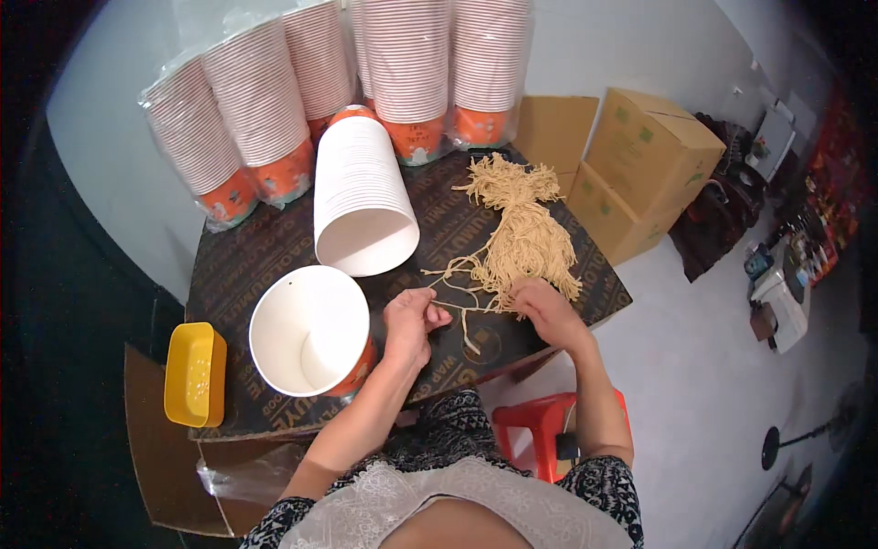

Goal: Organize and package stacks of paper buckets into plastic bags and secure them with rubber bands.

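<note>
1. Where the two hands meet near the front of the table lies a loose bundle of pale tan cotton strings (521, 233), short cut lengths heaped in a fan, bunched and frayed at the far end and spreading toward the person.
2. A few single strands trail out of the bundle to the left, crossing the dark surface toward the left hand.
3. The left hand (410, 322) has its fingers closed, pinching one of those stray strands between thumb and fingertips.
4. The right hand (546, 306) rests on the near edge of the bundle, fingers curled down into the strings and gripping a small tuft.
5. The bundle sits on a dark brown printed board serving as a table top (256, 265).
6. Just left of the left hand stands a single white paper cup with an orange outside (311, 331), open mouth up.
7. Behind it lies a tall stack of nested white paper cups (361, 197), tipped on its side.
8. Wrapped sleeves of orange cups (247, 119) line the far edge.
9. A yellow plastic tray (195, 373) sits at the left, brown cardboard boxes (640, 165) at the right, and a red plastic stool (535, 430) below the table.
</note>
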A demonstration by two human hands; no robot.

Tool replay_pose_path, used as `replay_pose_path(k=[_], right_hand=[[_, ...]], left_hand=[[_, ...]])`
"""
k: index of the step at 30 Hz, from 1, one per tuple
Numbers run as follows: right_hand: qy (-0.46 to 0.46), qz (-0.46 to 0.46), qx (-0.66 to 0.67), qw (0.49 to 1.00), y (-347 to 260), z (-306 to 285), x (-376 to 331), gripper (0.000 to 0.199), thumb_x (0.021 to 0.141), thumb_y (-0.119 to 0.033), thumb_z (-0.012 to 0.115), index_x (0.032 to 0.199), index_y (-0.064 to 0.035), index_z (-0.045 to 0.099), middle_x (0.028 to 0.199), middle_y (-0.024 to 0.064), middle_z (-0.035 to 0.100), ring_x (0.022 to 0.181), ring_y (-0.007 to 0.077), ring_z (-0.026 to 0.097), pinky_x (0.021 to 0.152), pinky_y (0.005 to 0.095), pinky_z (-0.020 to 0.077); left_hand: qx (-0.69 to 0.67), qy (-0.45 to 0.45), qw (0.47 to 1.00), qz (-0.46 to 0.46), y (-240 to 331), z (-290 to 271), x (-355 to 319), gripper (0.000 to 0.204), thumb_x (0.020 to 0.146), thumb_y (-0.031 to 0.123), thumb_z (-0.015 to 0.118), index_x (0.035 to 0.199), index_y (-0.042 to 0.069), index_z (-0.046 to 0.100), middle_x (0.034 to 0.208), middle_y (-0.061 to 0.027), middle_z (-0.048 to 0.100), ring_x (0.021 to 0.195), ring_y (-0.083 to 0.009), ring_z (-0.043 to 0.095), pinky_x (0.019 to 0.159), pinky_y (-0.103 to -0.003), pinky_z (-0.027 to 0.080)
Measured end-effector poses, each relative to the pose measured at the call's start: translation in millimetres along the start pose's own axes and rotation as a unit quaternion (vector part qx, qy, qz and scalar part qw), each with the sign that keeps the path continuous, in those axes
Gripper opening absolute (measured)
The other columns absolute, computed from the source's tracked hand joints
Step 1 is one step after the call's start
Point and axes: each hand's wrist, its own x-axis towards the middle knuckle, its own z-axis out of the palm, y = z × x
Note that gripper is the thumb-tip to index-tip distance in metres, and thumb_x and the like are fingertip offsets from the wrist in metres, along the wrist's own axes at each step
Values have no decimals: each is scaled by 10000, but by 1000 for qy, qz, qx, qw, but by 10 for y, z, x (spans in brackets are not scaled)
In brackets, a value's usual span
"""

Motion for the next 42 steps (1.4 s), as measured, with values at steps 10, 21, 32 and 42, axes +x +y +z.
replay_pose_path(k=[10,21,32,42], right_hand=[[76,-4,-93,993,-480,192,367,472,764,-110,636,1223,-40,553,1262,191,545,1157,373,507,985,454,387],[-54,-6,-183,982,465,446,554,365,932,-225,564,1268,-83,576,1338,187,522,1277,383,444,1086,465,322],[-88,66,-265,958,163,346,590,478,801,-141,614,1268,-58,553,1346,209,491,1282,386,402,1078,465,314],[-190,39,384,903,-2064,515,157,397,886,-99,614,1261,9,542,1005,145,674,927,221,662,804,342,510]], left_hand=[[98,-68,992,29,-31,84,-232,109,910,65,531,875,-9,603,728,-53,610,534,-84,506,465,-207,422],[314,-304,898,-41,547,-367,-1143,99,940,92,558,893,12,592,709,-38,645,555,-65,549,497,-211,420],[327,-401,849,108,1487,-1005,-1860,123,852,65,682,879,-55,680,715,-112,662,533,-194,621,484,-282,471],[534,-215,798,178,1142,-706,-1924,93,852,99,664,915,30,664,751,-150,659,651,-304,661,562,-351,495]])
